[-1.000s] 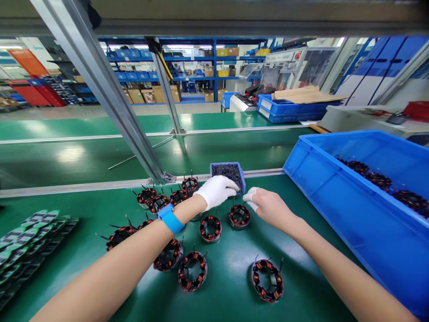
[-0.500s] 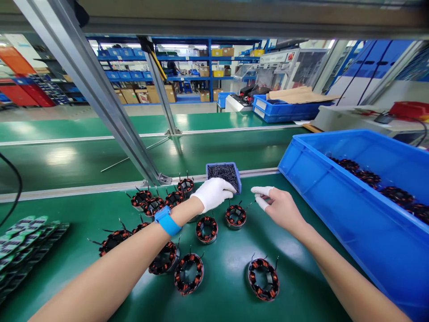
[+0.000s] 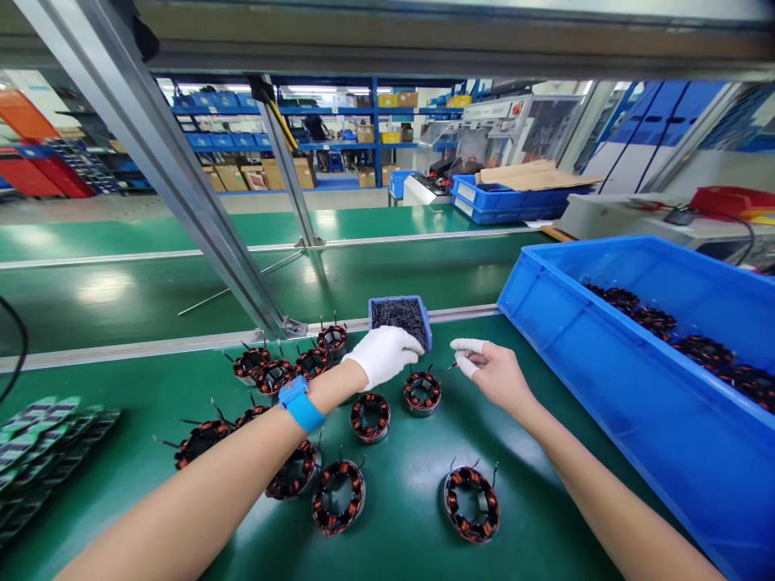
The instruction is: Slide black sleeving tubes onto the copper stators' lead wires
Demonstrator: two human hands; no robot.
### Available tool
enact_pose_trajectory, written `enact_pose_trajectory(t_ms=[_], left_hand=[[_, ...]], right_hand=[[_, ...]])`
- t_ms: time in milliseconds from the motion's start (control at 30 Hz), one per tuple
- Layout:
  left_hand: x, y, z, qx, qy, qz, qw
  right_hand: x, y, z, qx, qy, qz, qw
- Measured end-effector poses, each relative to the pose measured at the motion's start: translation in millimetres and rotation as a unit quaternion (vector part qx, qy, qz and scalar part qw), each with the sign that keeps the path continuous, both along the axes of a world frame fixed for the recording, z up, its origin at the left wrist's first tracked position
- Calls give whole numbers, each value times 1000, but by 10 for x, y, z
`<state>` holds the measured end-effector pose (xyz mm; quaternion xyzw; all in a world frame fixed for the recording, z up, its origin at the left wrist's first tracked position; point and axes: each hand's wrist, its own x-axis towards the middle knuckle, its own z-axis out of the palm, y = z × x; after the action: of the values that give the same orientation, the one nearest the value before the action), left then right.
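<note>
My left hand (image 3: pixel 384 357), in a white glove with a blue band at the wrist, is at the front edge of a small blue tray (image 3: pixel 429 329) full of short black tube pieces (image 3: pixel 396 313). Its fingers are pinched together, and what is between them is hidden. To the right, my right hand (image 3: pixel 497 375) wears white finger covers and has its thumb and fingers drawn close. A wire end from the nearest copper-wound stator (image 3: pixel 422 393) reaches toward these fingertips; I cannot make out what they hold. Another stator (image 3: pixel 370 417) sits just below my left hand.
Several more stators stand on the green bench, including one at front right (image 3: pixel 472 504) and one at front centre (image 3: pixel 339 498). A large blue bin (image 3: pixel 581 355) with stators borders the right side. Green circuit boards (image 3: pixel 48 452) are stacked at left. A metal post (image 3: pixel 182 194) slants across.
The view has shifted slightly. My left hand stays by the tray with fingers pinched, and my right hand stays beside the stator with little visible movement.
</note>
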<state>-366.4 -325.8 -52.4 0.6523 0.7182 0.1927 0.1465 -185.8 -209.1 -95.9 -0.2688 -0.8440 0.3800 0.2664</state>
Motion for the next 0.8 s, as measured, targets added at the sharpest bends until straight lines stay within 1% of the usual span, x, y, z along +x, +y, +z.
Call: enact_pose_trajectory(t_ms=[233, 500, 567, 633, 800], left_hand=[[11, -14, -32, -1, 8, 2, 1000], [-40, 9, 83, 13, -7, 4, 1000], [-49, 17, 91, 9, -10, 3, 1000], [-53, 22, 78, 3, -12, 5, 1000], [-46, 20, 22, -7, -11, -1, 1000]], right_hand=[[-56, 32, -111, -99, 13, 28, 995], [-150, 33, -199, -142, -3, 92, 986], [-162, 36, -218, -141, -3, 106, 984], [-164, 42, -224, -123, -2, 114, 986], [-146, 25, -145, -59, -10, 96, 994]])
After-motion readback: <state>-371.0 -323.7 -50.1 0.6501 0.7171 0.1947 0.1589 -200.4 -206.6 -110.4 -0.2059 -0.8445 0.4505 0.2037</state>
